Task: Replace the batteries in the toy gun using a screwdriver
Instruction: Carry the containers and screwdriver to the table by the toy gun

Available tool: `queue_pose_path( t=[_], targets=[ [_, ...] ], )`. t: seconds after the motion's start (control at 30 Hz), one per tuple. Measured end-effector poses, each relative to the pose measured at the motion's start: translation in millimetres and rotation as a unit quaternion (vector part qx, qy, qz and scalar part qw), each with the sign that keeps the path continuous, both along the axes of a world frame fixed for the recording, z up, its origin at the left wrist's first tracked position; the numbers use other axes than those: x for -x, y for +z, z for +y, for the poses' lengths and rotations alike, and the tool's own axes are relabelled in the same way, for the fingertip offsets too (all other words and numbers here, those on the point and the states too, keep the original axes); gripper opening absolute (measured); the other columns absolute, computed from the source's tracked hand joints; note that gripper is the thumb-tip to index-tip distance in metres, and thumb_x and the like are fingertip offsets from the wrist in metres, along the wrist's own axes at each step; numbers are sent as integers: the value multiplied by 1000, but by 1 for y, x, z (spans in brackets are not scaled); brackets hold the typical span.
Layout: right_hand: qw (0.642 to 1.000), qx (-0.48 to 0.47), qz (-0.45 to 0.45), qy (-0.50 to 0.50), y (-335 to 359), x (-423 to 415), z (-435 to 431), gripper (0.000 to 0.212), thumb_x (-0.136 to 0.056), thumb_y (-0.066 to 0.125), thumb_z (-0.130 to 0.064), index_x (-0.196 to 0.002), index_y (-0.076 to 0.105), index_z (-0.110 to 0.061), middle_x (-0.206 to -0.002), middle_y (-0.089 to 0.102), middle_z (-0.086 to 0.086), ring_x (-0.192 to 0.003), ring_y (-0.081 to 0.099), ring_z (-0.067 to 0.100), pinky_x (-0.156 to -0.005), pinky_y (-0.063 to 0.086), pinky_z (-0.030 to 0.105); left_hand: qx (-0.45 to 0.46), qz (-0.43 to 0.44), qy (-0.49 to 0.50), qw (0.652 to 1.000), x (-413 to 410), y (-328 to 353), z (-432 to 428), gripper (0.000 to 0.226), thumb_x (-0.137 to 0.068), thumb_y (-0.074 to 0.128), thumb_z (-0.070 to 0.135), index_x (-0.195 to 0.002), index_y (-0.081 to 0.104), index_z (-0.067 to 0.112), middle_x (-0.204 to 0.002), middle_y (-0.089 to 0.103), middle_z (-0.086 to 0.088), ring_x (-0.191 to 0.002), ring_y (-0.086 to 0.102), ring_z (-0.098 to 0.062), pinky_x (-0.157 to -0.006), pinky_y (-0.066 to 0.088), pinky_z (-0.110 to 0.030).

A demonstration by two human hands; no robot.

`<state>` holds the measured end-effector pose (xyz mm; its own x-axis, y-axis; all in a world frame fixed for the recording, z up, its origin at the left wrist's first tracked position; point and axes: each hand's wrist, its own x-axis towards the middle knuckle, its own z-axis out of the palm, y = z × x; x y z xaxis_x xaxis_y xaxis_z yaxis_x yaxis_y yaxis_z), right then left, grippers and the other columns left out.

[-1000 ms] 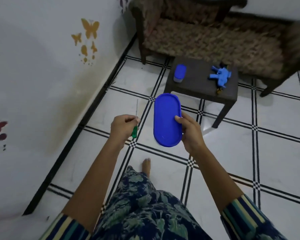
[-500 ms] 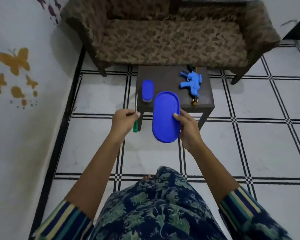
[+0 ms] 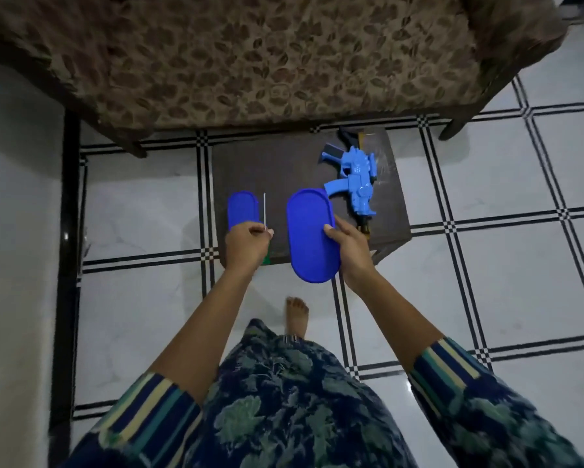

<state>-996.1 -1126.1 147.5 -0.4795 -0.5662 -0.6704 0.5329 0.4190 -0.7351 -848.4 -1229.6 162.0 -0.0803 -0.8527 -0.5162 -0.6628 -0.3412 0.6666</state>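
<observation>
A blue toy gun (image 3: pixel 354 184) lies on the right half of a small dark table (image 3: pixel 283 170). My left hand (image 3: pixel 245 244) is closed around a screwdriver (image 3: pixel 265 212); its thin metal shaft points up and a bit of green handle shows below my fist. My right hand (image 3: pixel 349 251) grips the right edge of a blue oval lid (image 3: pixel 312 236), held upright over the table's near edge. A blue oval box (image 3: pixel 243 209) stands on the table's left side, just beyond my left hand.
A brown leaf-patterned sofa (image 3: pixel 250 55) stands right behind the table. White floor tiles with black checked lines surround it. A white wall with a black skirting runs along the left. My bare foot (image 3: pixel 297 315) is on the floor below the table.
I have come closer, and the table now lies directly under my hands. Both hands keep the same hold on the screwdriver and the lid.
</observation>
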Motion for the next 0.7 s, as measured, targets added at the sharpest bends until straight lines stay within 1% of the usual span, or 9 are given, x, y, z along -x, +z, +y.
queue_pose_path(
  t=[0.07, 0.17, 0.23, 0.33, 0.4, 0.53, 0.57, 0.63, 0.7],
  targets=[
    [1000, -9, -8, -4, -24, 17, -23, 39, -95, 60, -14, -134, 59, -16, -123, 68, 2, -110, 65, 27, -95, 54, 49, -8, -11, -5, 1000, 20, -20, -22, 16, -86, 68, 18, -96, 72, 6, -96, 69, -5, -89, 61, -18, -79, 43, -24],
    [1000, -16, -4, 1, -67, 44, -57, 39, -96, 59, -16, -135, 58, -17, -124, 67, 1, -111, 65, 25, -93, 56, 47, -9, -21, -4, 1000, 48, -64, -52, 16, -88, 67, 18, -97, 70, 6, -96, 71, -10, -92, 64, -25, -84, 49, -32],
    [1000, -26, 6, 7, -98, 59, -74, 39, -97, 59, -18, -135, 58, -18, -126, 67, 0, -111, 65, 23, -95, 55, 47, -7, -35, -5, 999, 63, -101, -64, 14, -88, 66, 18, -97, 68, 6, -92, 69, -10, -89, 63, -25, -78, 49, -32],
    [998, -50, 24, 12, -151, 78, -94, 39, -97, 60, -19, -136, 58, -16, -127, 66, 2, -113, 63, 23, -99, 52, 48, 5, -68, -49, 996, 81, -153, -74, 13, -90, 63, 17, -96, 65, 6, -82, 63, -5, -76, 59, -20, -67, 42, -27],
    [998, -58, 35, 19, -182, 84, -100, 37, -97, 59, -18, -134, 59, -14, -123, 67, 2, -112, 64, 23, -99, 52, 47, 9, -83, -78, 993, 88, -182, -78, 13, -90, 63, 17, -96, 64, 6, -83, 64, -7, -75, 59, -20, -65, 44, -30],
    [996, -68, 60, 22, -223, 91, -104, 34, -98, 58, -16, -132, 60, -15, -105, 68, -13, -107, 64, 18, -93, 54, 37, -4, -115, -96, 989, 96, -234, -80, 16, -88, 66, 18, -97, 64, 6, -90, 67, -11, -80, 61, -24, -65, 41, -28],
    [995, -71, 70, 27, -231, 90, -104, 35, -98, 59, -17, -132, 60, -15, -103, 68, -16, -106, 64, 16, -91, 54, 34, -9, -126, -92, 988, 96, -244, -80, 17, -87, 67, 18, -97, 64, 5, -92, 68, -12, -82, 61, -24, -65, 40, -27],
    [993, -74, 91, 27, -241, 87, -105, 35, -97, 59, -18, -133, 60, -15, -103, 67, -18, -104, 64, 12, -89, 54, 29, -17, -143, -81, 986, 94, -254, -82, 17, -87, 67, 17, -98, 64, 4, -92, 67, -10, -79, 57, -19, -59, 34, -17],
    [991, -76, 106, 21, -247, 83, -106, 36, -98, 59, -18, -134, 59, -14, -104, 66, -18, -102, 63, 6, -85, 53, 22, -15, -147, -75, 986, 93, -261, -85, 17, -87, 67, 15, -98, 64, 3, -89, 64, -8, -76, 51, -13, -53, 31, -17]
  ],
)
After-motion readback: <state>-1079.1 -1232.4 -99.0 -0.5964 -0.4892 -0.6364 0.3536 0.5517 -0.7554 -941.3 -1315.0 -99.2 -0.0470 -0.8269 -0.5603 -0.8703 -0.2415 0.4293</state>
